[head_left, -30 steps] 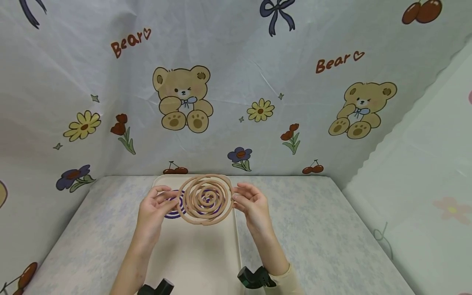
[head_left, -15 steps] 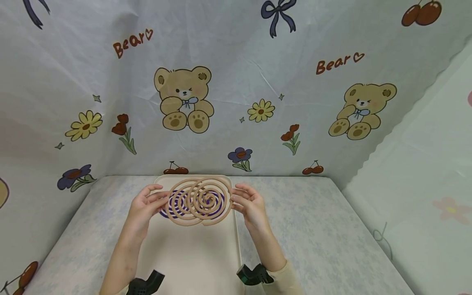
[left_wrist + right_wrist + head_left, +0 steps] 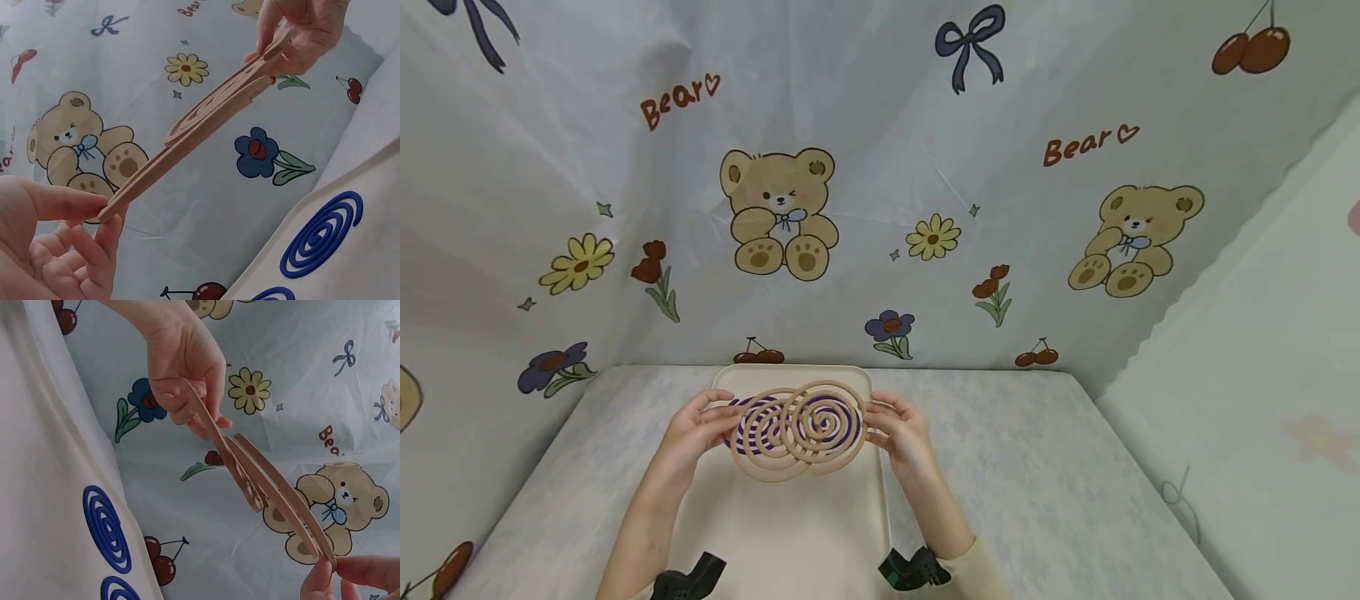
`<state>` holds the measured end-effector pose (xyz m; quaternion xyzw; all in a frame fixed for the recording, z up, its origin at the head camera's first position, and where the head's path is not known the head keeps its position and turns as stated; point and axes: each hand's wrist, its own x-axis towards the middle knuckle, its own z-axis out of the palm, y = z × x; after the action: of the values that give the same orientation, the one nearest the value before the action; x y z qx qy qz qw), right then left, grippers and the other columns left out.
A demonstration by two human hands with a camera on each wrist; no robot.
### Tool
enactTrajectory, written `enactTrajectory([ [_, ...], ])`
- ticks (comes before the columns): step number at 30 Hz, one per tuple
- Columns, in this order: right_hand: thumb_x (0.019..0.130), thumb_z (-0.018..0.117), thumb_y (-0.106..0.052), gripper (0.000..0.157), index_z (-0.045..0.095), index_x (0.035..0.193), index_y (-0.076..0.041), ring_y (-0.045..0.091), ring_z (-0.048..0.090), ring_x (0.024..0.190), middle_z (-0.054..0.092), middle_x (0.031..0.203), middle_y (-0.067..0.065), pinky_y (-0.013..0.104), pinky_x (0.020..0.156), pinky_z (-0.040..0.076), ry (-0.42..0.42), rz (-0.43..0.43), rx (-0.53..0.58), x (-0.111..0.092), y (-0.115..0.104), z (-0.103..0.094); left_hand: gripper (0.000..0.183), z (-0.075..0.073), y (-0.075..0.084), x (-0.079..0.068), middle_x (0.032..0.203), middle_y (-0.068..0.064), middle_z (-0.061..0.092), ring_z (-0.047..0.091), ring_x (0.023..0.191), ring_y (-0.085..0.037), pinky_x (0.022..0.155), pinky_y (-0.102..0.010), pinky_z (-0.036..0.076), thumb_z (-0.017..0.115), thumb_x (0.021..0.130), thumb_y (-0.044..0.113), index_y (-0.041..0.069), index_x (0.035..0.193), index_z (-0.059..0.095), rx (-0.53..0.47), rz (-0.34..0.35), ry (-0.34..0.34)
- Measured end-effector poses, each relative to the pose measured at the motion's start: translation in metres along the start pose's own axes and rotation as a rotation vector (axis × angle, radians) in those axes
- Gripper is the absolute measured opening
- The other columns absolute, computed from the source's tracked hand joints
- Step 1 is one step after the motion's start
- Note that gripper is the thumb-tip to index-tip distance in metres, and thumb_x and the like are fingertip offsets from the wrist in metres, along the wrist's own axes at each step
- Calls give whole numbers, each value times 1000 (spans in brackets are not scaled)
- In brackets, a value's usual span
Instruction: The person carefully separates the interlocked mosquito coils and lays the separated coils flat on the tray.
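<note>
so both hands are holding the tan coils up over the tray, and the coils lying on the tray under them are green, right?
Not green. The coils on the tray are blue, as the left wrist view shows. The rest holds: the left hand and right hand pinch the tan coils by opposite edges, lifted clear above the tray.

Bear-print cloth [image 3: 880, 208] behind marbled table [image 3: 1037, 467].

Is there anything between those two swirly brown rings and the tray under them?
Nothing solid. The tan coils hang in the air, pinched by the left hand and right hand. Blue spirals lie flat on the tray below, with open space between.
</note>
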<state>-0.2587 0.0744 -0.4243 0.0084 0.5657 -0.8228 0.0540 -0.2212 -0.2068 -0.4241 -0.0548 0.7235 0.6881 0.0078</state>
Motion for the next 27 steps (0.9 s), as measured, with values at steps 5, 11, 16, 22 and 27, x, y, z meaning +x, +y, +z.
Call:
enactTrajectory([
  [5,81,57,12,25,59,103,0,9,66,69,69,78,-3,21,58,56,-17,7,-61,-3,10,-2,29,-7,-13,1,82,21,67,59,72,-1,70,-20,49,61,92,13,6,118,48,45,-54,2],
  [11,80,58,11,28,58,107,4,9,64,67,69,79,-2,21,58,55,-4,31,-95,-4,15,-8,29,-19,-33,6,82,20,67,58,69,-3,68,-21,49,59,91,7,2,117,48,81,-56,-34],
  [16,81,59,11,26,59,105,2,9,64,68,69,80,-1,20,58,56,-6,41,-119,-6,20,-17,26,-26,-48,4,81,18,67,58,69,-2,65,-19,49,58,89,1,0,114,50,85,-30,-57],
  [22,81,58,11,27,58,107,4,9,64,69,69,82,0,19,57,55,-17,54,-133,-10,29,-26,39,-29,-66,-1,83,16,68,59,72,0,63,-19,50,58,87,-2,-13,121,42,129,-31,-96],
  [27,82,58,10,29,57,110,4,9,64,70,69,83,0,18,56,54,-14,67,-138,-11,35,-32,43,-30,-78,-7,85,9,69,60,73,1,63,-19,52,59,85,-2,-15,122,40,162,-57,-117],
])
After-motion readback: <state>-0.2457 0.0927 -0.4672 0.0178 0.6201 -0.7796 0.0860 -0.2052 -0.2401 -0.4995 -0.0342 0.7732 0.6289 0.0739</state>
